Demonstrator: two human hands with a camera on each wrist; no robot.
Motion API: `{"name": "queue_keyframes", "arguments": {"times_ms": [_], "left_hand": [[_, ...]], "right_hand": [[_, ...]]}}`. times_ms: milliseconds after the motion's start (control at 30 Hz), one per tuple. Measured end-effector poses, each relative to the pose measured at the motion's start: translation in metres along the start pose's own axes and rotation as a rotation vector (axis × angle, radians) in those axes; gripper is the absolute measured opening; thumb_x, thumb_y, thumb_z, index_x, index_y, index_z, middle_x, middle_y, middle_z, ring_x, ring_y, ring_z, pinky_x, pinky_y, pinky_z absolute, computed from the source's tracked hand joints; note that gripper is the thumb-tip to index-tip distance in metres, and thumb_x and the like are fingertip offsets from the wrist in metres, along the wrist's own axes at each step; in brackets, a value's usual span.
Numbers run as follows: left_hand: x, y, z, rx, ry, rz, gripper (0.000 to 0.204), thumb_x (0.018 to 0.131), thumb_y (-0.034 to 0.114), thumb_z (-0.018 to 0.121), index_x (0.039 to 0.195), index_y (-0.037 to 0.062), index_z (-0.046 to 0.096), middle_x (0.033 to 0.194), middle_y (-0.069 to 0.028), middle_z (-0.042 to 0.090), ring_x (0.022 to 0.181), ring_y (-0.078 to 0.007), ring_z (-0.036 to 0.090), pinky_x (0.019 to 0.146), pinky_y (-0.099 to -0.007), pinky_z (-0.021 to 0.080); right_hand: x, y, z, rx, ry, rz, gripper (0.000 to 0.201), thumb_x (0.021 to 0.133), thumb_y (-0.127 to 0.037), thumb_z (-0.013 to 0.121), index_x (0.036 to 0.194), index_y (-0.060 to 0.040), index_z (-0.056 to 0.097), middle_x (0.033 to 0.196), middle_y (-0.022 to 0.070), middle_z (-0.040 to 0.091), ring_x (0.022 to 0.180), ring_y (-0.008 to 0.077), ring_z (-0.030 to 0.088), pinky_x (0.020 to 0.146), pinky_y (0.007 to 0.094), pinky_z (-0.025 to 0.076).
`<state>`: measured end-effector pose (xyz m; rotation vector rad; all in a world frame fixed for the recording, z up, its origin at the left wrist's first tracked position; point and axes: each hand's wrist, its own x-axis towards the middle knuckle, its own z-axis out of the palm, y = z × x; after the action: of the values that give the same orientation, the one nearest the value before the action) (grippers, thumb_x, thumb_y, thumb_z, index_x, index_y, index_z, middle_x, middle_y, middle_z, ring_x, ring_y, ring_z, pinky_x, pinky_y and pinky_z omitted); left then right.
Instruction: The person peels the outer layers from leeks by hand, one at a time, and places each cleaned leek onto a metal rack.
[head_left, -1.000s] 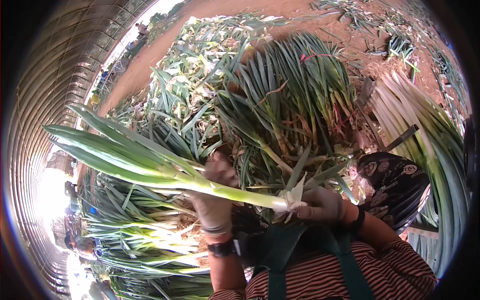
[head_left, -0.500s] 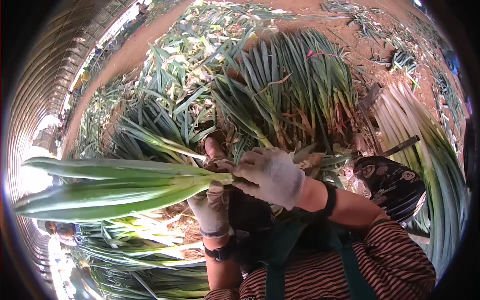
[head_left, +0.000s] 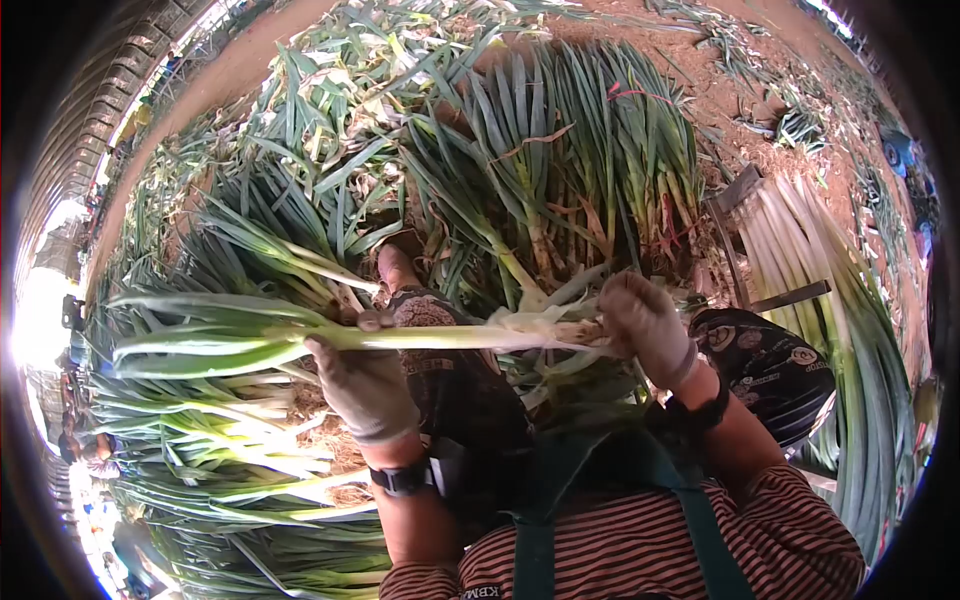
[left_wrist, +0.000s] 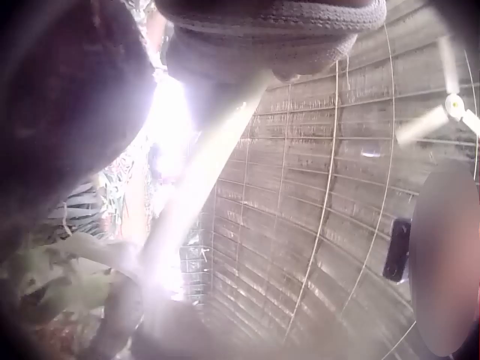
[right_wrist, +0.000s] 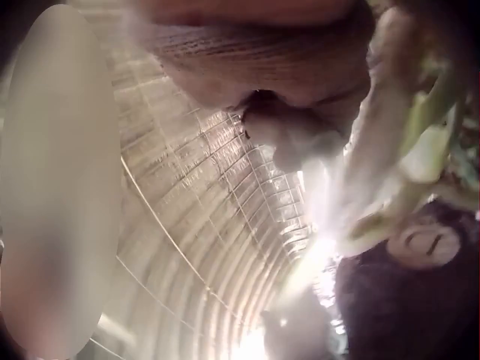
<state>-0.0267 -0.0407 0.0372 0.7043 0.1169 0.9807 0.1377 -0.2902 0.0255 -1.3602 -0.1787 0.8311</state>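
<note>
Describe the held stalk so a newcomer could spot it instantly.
Find the striped shirt, then the gloved left hand beyond it. The stalk crosses that hand, its pale end at the right hand. Unlike the heaped stalks nearby, it is held up.

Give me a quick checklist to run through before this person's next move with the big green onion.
1. Left hand holding the green onion: ok, it grips the stalk where the leaves begin to spread.
2. Right hand firmly gripping something: cannot tell; it is blurred beside the root end.
3. Loose skin fully off: not ok, pale pieces show near the root end.
4. Gloves on both hands: ok.
5. Room among the white-stemmed onions on the right: cannot tell; they lie closely packed.
</note>
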Motion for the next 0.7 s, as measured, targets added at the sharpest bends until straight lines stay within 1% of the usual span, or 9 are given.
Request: {"name": "queue_keyframes", "arguments": {"times_ms": [100, 133, 233, 367, 400, 467, 533, 600, 700], "left_hand": [[0.016, 0.0, -0.013, 0.041, 0.196, 0.049, 0.04, 0.102, 0.037, 0.043, 0.119, 0.0007, 0.05, 0.095, -0.0082, 0.056, 0.08, -0.0204, 0.051, 0.078, -0.0344, 0.046], [0.023, -0.001, -0.007, 0.059, 0.407, 0.042, 0.04, 0.102, 0.037, 0.041, 0.116, 0.0012, 0.049, 0.091, -0.0067, 0.052, 0.076, -0.0194, 0.048, 0.074, -0.0326, 0.045], [0.034, 0.004, -0.032, 0.012, 0.322, -0.072, 0.04, 0.102, 0.038, 0.041, 0.113, 0.0016, 0.049, 0.086, -0.0056, 0.048, 0.073, -0.0175, 0.046, 0.069, -0.0312, 0.045], [0.043, 0.017, -0.03, 0.101, 0.37, -0.026, 0.04, 0.102, 0.041, 0.041, 0.109, 0.003, 0.051, 0.082, -0.0033, 0.047, 0.068, -0.0136, 0.044, 0.061, -0.0262, 0.041], [0.045, 0.02, -0.032, 0.042, 0.321, -0.026, 0.04, 0.101, 0.042, 0.042, 0.107, 0.0033, 0.051, 0.082, -0.0021, 0.047, 0.066, -0.0127, 0.043, 0.058, -0.0248, 0.039], [0.048, 0.02, -0.025, 0.014, 0.27, -0.029, 0.04, 0.1, 0.042, 0.044, 0.107, 0.0031, 0.051, 0.081, -0.0016, 0.047, 0.065, -0.012, 0.042, 0.057, -0.0246, 0.038], [0.048, 0.016, -0.021, -0.115, 0.14, -0.092, 0.04, 0.098, 0.041, 0.047, 0.106, 0.0029, 0.051, 0.08, -0.0006, 0.045, 0.066, -0.011, 0.042, 0.056, -0.0239, 0.038], [0.046, 0.006, -0.004, -0.185, 0.094, -0.144, 0.041, 0.097, 0.042, 0.05, 0.106, 0.0018, 0.05, 0.08, -0.0002, 0.044, 0.061, -0.0092, 0.041, 0.053, -0.0218, 0.037], [0.048, -0.008, 0.011, -0.284, -0.025, -0.25, 0.046, 0.095, 0.047, 0.054, 0.104, 0.0021, 0.051, 0.075, 0.0012, 0.043, 0.054, -0.0069, 0.039, 0.048, -0.0209, 0.038]], "right_hand": [[-0.022, -0.002, 0.008, -1.008, -0.062, -0.617, 0.038, 0.084, -0.031, 0.072, 0.109, -0.006, 0.058, 0.075, 0.009, 0.062, 0.066, 0.0251, 0.062, 0.062, 0.0354, 0.049], [-0.031, -0.007, 0.014, -1.056, -0.095, -0.644, 0.037, 0.081, -0.025, 0.071, 0.11, -0.0053, 0.058, 0.084, 0.0135, 0.065, 0.077, 0.0314, 0.066, 0.065, 0.0394, 0.051], [-0.045, 0.004, -0.011, -1.34, -0.12, -0.548, 0.041, 0.075, -0.021, 0.075, 0.112, -0.0082, 0.062, 0.09, 0.0135, 0.068, 0.084, 0.0329, 0.067, 0.071, 0.0381, 0.054], [-0.054, 0.004, -0.068, -1.877, -0.14, 0.146, 0.034, 0.077, -0.02, 0.069, 0.109, -0.0095, 0.064, 0.091, 0.0126, 0.067, 0.086, 0.0332, 0.067, 0.074, 0.0432, 0.052], [-0.052, 0.006, -0.087, -1.92, -0.254, 0.176, 0.034, 0.077, -0.019, 0.069, 0.109, -0.0091, 0.064, 0.094, 0.0137, 0.067, 0.089, 0.0334, 0.066, 0.075, 0.0429, 0.052], [-0.046, 0.006, -0.117, -1.993, -0.478, 0.235, 0.035, 0.077, -0.018, 0.069, 0.11, -0.0084, 0.063, 0.1, 0.0157, 0.065, 0.096, 0.0336, 0.064, 0.078, 0.0423, 0.051], [-0.045, -0.039, -0.067, -1.692, -0.377, -0.353, 0.044, 0.08, -0.018, 0.069, 0.12, -0.0036, 0.059, 0.113, 0.0191, 0.063, 0.105, 0.0339, 0.061, 0.085, 0.0403, 0.05], [-0.017, -0.053, -0.026, -1.261, -0.47, -0.972, 0.054, 0.081, -0.019, 0.069, 0.128, 0.0003, 0.052, 0.116, 0.0182, 0.062, 0.106, 0.0317, 0.062, 0.087, 0.0404, 0.05], [-0.001, -0.08, 0.054, -0.85, -0.592, -0.83, 0.053, 0.09, -0.031, 0.063, 0.126, 0.0044, 0.048, 0.099, 0.0163, 0.064, 0.092, 0.0292, 0.064, 0.081, 0.0391, 0.052]]}}
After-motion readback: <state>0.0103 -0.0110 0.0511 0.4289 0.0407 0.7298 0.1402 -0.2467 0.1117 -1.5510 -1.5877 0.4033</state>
